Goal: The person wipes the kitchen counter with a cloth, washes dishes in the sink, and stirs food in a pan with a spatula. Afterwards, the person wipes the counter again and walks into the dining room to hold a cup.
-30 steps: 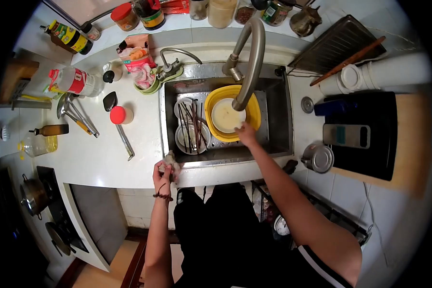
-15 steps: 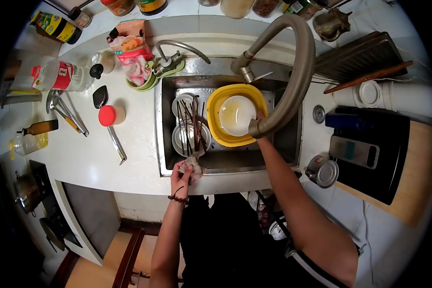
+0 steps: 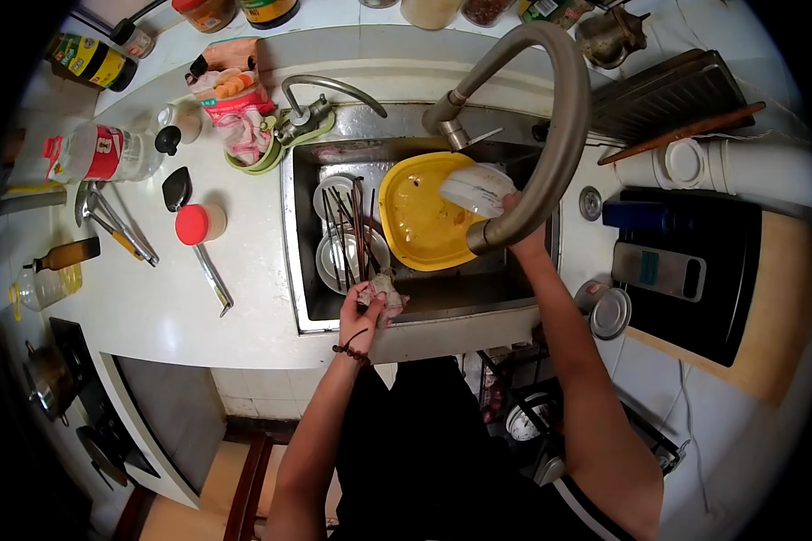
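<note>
My right hand [image 3: 525,230], partly hidden behind the large faucet [image 3: 559,117], grips a white bowl [image 3: 475,189]. The bowl is tilted over the right rim of a yellow basin [image 3: 404,245], which has shallow liquid and food bits in it. In my left hand [image 3: 361,307] is a crumpled, wet dishcloth [image 3: 386,298], held at the sink's front edge. Just beyond it, several chopsticks [image 3: 359,221] lean across white bowls [image 3: 327,261] in the left part of the sink [image 3: 433,305].
Left on the counter are a red-lidded jar [image 3: 191,224], a black spatula [image 3: 178,187], ladles [image 3: 108,216] and a large plastic bottle [image 3: 104,155]. A small tap [image 3: 334,86] stands behind the sink. At the right are a can [image 3: 610,313] and a kitchen scale [image 3: 659,272].
My right hand has lifted the white bowl out of the basin's middle, moved it up and right, and tipped it. My left hand with the dishcloth has shifted slightly right.
</note>
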The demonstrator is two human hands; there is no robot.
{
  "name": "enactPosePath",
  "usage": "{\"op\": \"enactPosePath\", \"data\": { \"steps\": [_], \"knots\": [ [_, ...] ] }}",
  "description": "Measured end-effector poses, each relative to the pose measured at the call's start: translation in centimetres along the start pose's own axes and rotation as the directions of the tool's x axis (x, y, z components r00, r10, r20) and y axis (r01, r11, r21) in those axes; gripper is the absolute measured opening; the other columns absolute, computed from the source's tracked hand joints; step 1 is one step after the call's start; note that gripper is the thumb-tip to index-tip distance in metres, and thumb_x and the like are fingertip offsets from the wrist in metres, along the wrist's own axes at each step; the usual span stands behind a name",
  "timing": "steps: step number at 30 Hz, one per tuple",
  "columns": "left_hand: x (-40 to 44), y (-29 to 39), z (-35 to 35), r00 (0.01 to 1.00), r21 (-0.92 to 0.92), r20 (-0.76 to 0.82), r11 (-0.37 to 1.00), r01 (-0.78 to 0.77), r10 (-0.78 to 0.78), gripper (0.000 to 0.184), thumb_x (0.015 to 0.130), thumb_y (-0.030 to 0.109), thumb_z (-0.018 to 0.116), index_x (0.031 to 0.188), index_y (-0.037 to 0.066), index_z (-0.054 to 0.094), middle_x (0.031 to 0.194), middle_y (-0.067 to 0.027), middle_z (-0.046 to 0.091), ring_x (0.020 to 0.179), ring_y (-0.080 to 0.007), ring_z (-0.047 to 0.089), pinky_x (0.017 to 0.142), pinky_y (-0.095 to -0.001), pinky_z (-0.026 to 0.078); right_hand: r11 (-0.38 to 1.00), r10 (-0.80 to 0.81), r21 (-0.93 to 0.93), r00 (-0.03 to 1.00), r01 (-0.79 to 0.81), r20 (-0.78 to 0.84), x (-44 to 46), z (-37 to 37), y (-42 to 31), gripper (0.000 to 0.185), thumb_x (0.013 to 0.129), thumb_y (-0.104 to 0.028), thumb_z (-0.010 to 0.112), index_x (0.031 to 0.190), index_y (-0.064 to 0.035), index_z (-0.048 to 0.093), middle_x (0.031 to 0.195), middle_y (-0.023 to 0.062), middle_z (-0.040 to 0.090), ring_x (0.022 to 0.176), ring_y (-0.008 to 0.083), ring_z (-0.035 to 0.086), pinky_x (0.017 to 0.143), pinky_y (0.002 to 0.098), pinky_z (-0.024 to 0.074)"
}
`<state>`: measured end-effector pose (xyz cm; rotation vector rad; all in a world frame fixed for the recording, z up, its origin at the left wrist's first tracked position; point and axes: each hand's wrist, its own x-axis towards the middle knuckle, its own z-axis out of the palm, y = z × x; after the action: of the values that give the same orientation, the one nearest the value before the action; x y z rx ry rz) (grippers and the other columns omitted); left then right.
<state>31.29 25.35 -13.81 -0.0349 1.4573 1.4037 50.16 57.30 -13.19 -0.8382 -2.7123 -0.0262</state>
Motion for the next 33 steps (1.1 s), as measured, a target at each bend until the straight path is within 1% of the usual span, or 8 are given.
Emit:
{"op": "enactPosePath", "data": {
  "steps": [13, 19, 20, 25, 27, 30, 32, 33],
  "knots": [
    [4.4, 0.6, 3.4, 0.963, -0.115, 0.103, 0.958, 0.261, -0.250, 0.031, 0.094, 0.029, 0.072, 0.107, 0.009, 0.052, 0.093, -0.0162, 0.073, 0.065, -0.0241, 0.069, 0.050, -0.0269, 0.046, 0.916, 0.334, 0.300, 0.921, -0.267, -0.202, -3.0, -2.9, -4.2, 0.020, 0.070, 0.002, 0.063, 0.085, -0.0034, 0.050, 0.078, 0.0170, 0.053, 0.069, 0.0401, 0.059, 0.060, 0.0439, 0.0502],
    [5.4, -0.3, 5.1, 0.917, 0.004, 0.137, 0.926, 0.377, -0.374, 0.062, 0.085, 0.053, 0.077, 0.113, 0.004, 0.050, 0.091, -0.0121, 0.070, 0.066, -0.0224, 0.073, 0.041, -0.0230, 0.045, 0.362, 0.785, 0.728, 0.612, -0.582, 0.099, -5.8, 2.1, -12.0, 0.018, 0.078, 0.005, 0.061, 0.084, -0.0031, 0.045, 0.067, 0.0100, 0.052, 0.058, 0.0242, 0.058, 0.052, 0.0399, 0.0446],
    [4.7, 0.7, 5.3, 0.904, -0.106, 0.215, 0.911, 0.398, -0.370, 0.058, 0.088, 0.043, 0.074, 0.122, 0.001, 0.051, 0.092, -0.0135, 0.070, 0.065, -0.0235, 0.073, 0.040, -0.0241, 0.045, -0.044, 0.764, 0.762, 0.469, -0.646, 0.442, -5.1, 0.2, -13.9, 0.018, 0.081, 0.004, 0.059, 0.093, -0.0032, 0.047, 0.075, 0.0063, 0.057, 0.057, 0.0180, 0.062, 0.047, 0.0290, 0.0507],
    [4.5, 0.6, 2.4, 0.972, 0.002, -0.047, 0.973, 0.230, -0.230, 0.031, 0.082, 0.009, 0.060, 0.108, -0.007, 0.056, 0.077, -0.0163, 0.065, 0.050, -0.0256, 0.063, 0.036, -0.0302, 0.045, -0.358, 0.326, 0.678, 0.595, -0.642, 0.735, -6.8, 1.0, -14.8, 0.016, 0.091, -0.007, 0.063, 0.102, -0.0030, 0.053, 0.085, 0.0116, 0.065, 0.060, 0.0193, 0.066, 0.047, 0.0283, 0.0515],
    [2.5, 3.9, 2.2, 0.960, -0.025, -0.125, 0.968, 0.249, -0.251, 0.028, 0.081, 0.007, 0.057, 0.101, -0.013, 0.054, 0.071, -0.0186, 0.062, 0.045, -0.0263, 0.060, 0.036, -0.0321, 0.048, -0.249, 0.057, 0.537, 0.541, -0.806, 0.839, -5.5, -1.3, -10.7, 0.023, 0.097, -0.023, 0.065, 0.110, -0.0041, 0.059, 0.096, 0.0113, 0.070, 0.070, 0.0188, 0.070, 0.052, 0.0281, 0.0537],
    [2.0, 5.1, -1.7, 0.976, 0.049, -0.076, 0.977, 0.206, -0.202, 0.034, 0.082, 0.007, 0.055, 0.100, -0.021, 0.048, 0.070, -0.0248, 0.062, 0.044, -0.0296, 0.063, 0.037, -0.0352, 0.053, 0.729, 0.624, 0.115, 0.724, -0.674, 0.294, -8.4, 5.4, -2.0, 0.050, 0.088, -0.044, 0.073, 0.109, 0.0008, 0.065, 0.098, 0.0222, 0.069, 0.077, 0.0359, 0.070, 0.072, 0.0403, 0.0572],
    [0.7, 6.6, -2.3, 0.974, 0.066, -0.148, 0.981, 0.182, -0.170, 0.036, 0.083, 0.008, 0.054, 0.104, -0.020, 0.046, 0.070, -0.0250, 0.062, 0.044, -0.0299, 0.063, 0.038, -0.0357, 0.053, 0.696, 0.690, -0.012, 0.665, -0.718, 0.287, -9.9, 9.2, 0.4, 0.048, 0.088, -0.038, 0.074, 0.115, 0.0000, 0.062, 0.105, 0.0206, 0.069, 0.089, 0.0338, 0.071, 0.075, 0.0394, 0.0586],
    [0.3, 7.0, -3.1, 0.979, 0.028, -0.128, 0.986, 0.163, -0.159, 0.038, 0.083, 0.008, 0.054, 0.108, -0.019, 0.045, 0.071, -0.0237, 0.063, 0.044, -0.0289, 0.063, 0.038, -0.0351, 0.053, 0.335, 0.694, 0.185, 0.375, -0.924, 0.615, -9.4, 9.5, 0.7, 0.047, 0.088, -0.033, 0.075, 0.119, -0.0006, 0.060, 0.108, 0.0185, 0.068, 0.093, 0.0319, 0.071, 0.076, 0.0397, 0.0593]
  ]
}}
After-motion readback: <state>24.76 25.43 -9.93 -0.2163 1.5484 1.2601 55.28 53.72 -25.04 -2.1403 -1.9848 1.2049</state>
